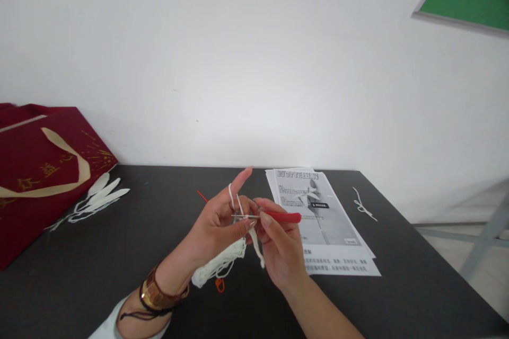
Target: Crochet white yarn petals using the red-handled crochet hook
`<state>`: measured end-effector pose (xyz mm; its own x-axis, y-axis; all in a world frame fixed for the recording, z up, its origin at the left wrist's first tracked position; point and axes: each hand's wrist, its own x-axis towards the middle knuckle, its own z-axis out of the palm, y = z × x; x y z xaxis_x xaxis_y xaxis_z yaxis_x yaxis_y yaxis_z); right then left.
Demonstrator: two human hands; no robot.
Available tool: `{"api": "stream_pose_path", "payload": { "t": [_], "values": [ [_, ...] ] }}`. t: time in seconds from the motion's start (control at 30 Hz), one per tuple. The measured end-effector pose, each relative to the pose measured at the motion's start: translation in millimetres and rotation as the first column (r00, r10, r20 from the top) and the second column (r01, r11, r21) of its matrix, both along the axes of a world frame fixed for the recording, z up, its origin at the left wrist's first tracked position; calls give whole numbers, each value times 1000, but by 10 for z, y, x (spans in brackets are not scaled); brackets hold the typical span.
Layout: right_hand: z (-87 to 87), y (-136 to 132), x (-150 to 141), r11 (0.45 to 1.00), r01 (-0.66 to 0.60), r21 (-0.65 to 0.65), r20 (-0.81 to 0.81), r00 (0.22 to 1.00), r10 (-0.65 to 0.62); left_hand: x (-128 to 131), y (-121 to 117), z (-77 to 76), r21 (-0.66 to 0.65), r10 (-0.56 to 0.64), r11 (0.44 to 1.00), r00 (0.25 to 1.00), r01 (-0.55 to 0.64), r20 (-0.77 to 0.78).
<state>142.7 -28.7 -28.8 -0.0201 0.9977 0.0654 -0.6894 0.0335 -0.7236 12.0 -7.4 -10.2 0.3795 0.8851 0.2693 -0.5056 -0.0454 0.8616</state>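
In my right hand (284, 249) is a crochet hook (283, 217) with a red handle, its metal shaft pointing left. My left hand (217, 222) pinches a narrow white crocheted strip (255, 246) close to the hook's tip, and the strip hangs down between both hands. White yarn loops round the raised index finger of that hand and runs down to the hook. Behind the left wrist lies a skein of white yarn (217, 266), partly covered by the hand. An orange stitch marker (220, 285) rests on the table just below the skein.
A dark red gift bag (35, 164) with a cream ribbon handle leans at the left. Beside it lie several white petal-shaped pieces (104, 193). Printed pattern sheets (338, 212) sit right of my hands, and a short knotted white yarn piece (361, 205) lies farther right on the black table (397, 291).
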Motion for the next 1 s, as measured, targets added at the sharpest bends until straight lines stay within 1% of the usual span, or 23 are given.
{"api": "stream_pose_path", "payload": {
  "t": [0.1,0.23,0.3,0.33,0.47,0.6,0.67,0.83,0.9,1.0],
  "values": [
    [46,52,99,1000,-3,1,-7,1000,3,-22,15,11,-13,-28,1000,1000,29,13],
    [93,95,193,993,-119,-3,-23,993,119,-51,21,-4,-42,-136,990,990,138,37],
    [100,95,199,987,-161,-4,4,987,161,-56,10,-11,-50,-161,985,985,164,59],
    [99,92,194,987,-162,-9,13,987,162,-58,5,-13,-53,-166,984,984,170,68],
    [84,81,155,993,-113,-21,-12,994,112,-77,-1,-9,-55,-148,987,986,152,70],
    [68,91,141,995,-84,-51,-29,996,82,-100,5,-10,-26,-142,989,988,143,61],
    [74,90,143,993,-94,-68,-52,994,91,-104,3,-12,-4,-150,989,986,150,68],
    [105,60,147,979,-184,-89,-112,978,173,-105,-6,7,52,-163,986,984,160,69],
    [108,54,148,977,-194,-92,-126,975,181,-104,-6,19,73,-133,989,990,129,54],
    [107,56,148,980,-174,-100,-130,978,161,-99,-10,30,109,-46,993,999,48,-20]
  ]
}}
